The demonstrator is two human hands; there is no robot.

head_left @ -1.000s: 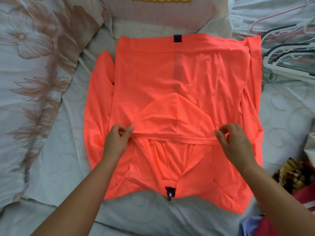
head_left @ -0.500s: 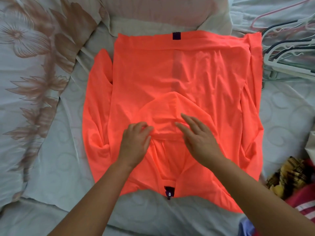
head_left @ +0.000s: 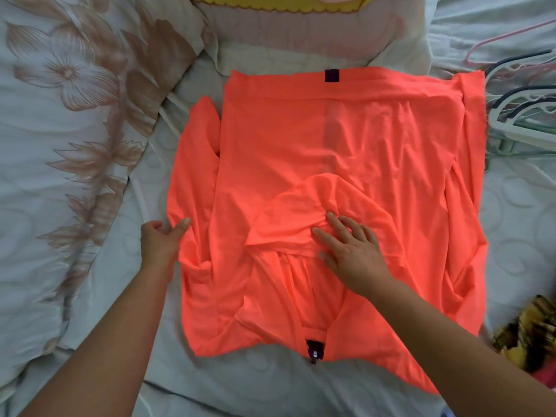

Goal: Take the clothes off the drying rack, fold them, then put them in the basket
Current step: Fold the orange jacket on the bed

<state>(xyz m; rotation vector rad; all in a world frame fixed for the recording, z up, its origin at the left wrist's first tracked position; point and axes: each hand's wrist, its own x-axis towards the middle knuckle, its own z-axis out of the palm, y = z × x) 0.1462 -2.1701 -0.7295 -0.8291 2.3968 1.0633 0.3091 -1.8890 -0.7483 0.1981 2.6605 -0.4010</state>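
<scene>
Mid-fold: our left hand (head_left: 162,237) pinches the orange top (head_left: 361,139) at its edge, our right hand (head_left: 353,254) presses it flat; next, we likely fold that side inward.

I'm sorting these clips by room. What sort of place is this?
Most likely a bedroom: the orange garment lies spread on a quilted bed sheet, with floral bedding at the left and clothes hangers at the right.

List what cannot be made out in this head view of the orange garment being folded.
- Left hand: head view; its curled fingers sit at the orange garment's left edge, and they hide whether they pinch it.
- Hangers: head view; cut by the right edge, so the count is unclear.
- Yellow-black cloth: head view; blurred and cut by the right edge.
</scene>
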